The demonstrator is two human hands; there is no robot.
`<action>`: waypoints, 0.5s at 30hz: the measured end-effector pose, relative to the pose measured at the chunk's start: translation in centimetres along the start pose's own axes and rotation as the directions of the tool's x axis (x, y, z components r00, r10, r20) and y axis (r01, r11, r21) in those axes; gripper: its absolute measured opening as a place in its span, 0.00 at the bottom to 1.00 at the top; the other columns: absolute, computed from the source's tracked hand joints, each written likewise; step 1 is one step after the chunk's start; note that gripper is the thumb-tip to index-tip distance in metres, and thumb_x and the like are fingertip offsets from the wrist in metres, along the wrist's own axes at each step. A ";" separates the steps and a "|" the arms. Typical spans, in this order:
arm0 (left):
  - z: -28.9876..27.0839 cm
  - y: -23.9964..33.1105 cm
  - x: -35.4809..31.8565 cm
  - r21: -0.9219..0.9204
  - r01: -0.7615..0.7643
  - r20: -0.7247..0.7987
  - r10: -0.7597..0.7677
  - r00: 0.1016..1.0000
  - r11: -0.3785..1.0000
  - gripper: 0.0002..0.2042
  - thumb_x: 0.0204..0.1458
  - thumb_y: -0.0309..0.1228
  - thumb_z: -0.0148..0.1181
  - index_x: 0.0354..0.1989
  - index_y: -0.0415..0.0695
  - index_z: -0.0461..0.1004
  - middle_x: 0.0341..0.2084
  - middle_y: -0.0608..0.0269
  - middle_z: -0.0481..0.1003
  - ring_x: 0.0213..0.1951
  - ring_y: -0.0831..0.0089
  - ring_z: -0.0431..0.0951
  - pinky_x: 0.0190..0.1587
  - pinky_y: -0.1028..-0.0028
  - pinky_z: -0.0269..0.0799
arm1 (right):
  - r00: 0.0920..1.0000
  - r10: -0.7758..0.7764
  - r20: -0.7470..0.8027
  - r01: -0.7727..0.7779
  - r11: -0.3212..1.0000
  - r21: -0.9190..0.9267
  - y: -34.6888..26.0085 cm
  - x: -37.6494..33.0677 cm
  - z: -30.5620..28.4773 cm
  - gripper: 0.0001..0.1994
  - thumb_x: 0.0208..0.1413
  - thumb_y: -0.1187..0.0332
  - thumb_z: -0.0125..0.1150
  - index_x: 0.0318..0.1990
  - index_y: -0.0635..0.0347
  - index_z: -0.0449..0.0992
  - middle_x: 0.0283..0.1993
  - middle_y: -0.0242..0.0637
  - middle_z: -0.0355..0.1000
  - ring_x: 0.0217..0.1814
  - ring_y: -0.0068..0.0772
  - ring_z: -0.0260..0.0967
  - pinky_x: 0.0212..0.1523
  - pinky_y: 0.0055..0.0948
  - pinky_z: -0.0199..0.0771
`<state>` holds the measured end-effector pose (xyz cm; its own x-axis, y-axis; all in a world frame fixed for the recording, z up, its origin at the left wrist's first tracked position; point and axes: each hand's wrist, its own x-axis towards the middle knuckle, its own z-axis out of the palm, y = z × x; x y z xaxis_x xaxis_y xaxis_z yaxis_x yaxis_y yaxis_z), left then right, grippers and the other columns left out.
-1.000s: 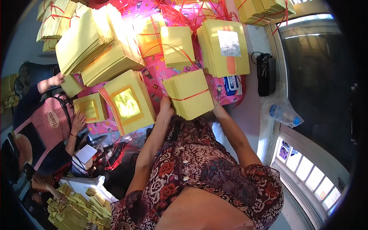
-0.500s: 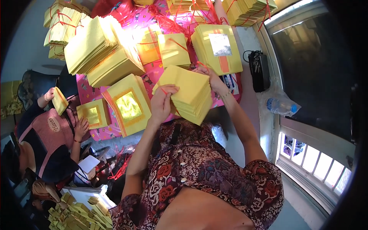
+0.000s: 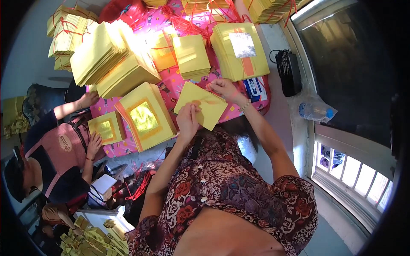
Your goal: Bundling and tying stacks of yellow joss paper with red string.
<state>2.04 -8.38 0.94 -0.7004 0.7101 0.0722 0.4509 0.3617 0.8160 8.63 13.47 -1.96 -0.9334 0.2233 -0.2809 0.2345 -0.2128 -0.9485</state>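
Observation:
In front of me on the pink table a stack of yellow paper sheets lies turned cornerwise. My left hand rests over its left part, fingertips pinched together on a red string that shows only as a faint reddish streak. Just past the far right corner of the stack, my right hand is closed in a pinch on the string, which is hard to make out there. Farther off stands a small yellow paper stack. A larger stack with a silver square and an orange band is beside it.
A co-worker sits at the left, one hand by a small gold-foil stack. Tall paper piles fill the table's far left, and red strings lie behind. A bagged bottle and black case line the right ledge.
The stack has come down from a tilted, raised position to lie flatter, near the table. My right hand has moved slightly left and down. The co-worker's far hand no longer holds up a yellow packet.

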 end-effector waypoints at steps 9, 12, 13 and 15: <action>0.4 1.5 1.2 0.000 0.154 -0.049 -0.154 0.987 0.988 0.08 0.60 0.30 0.44 0.33 0.41 0.70 0.19 0.55 0.72 0.27 0.56 0.73 0.31 0.60 0.67 | 0.986 -0.169 0.007 0.166 0.962 -0.218 -7.9 -0.6 0.0 0.12 0.60 0.63 0.54 0.29 0.62 0.71 0.23 0.23 0.65 0.26 0.11 0.59 0.27 0.17 0.61; 0.8 1.3 1.7 0.103 0.094 -0.081 -0.086 0.993 0.990 0.07 0.58 0.30 0.46 0.32 0.41 0.70 0.20 0.53 0.71 0.28 0.54 0.71 0.32 0.59 0.65 | 0.987 -0.134 0.085 0.148 0.969 -0.196 -10.2 -1.0 0.7 0.12 0.62 0.63 0.51 0.32 0.62 0.71 0.25 0.24 0.66 0.27 0.13 0.61 0.27 0.17 0.62; 1.0 1.4 2.0 0.184 0.044 -0.088 -0.028 0.996 0.982 0.07 0.57 0.29 0.47 0.31 0.41 0.70 0.20 0.53 0.70 0.28 0.53 0.70 0.32 0.58 0.65 | 0.987 -0.137 0.085 0.152 0.969 -0.197 -10.1 -1.2 1.3 0.12 0.62 0.63 0.51 0.32 0.62 0.71 0.25 0.24 0.66 0.27 0.13 0.61 0.27 0.17 0.62; 1.5 1.7 2.3 0.194 0.039 -0.096 -0.020 0.995 0.980 0.06 0.56 0.29 0.47 0.31 0.42 0.70 0.20 0.52 0.69 0.27 0.53 0.69 0.31 0.58 0.63 | 0.975 -0.196 0.108 0.216 0.949 -0.228 -9.7 -1.6 3.2 0.13 0.65 0.60 0.46 0.35 0.58 0.71 0.25 0.23 0.65 0.27 0.13 0.62 0.31 0.16 0.63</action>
<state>2.00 -5.21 1.67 -0.7594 0.6411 0.1106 0.5223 0.4994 0.6912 6.97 12.09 8.14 -0.9850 0.1567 -0.0724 0.0831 0.0631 -0.9945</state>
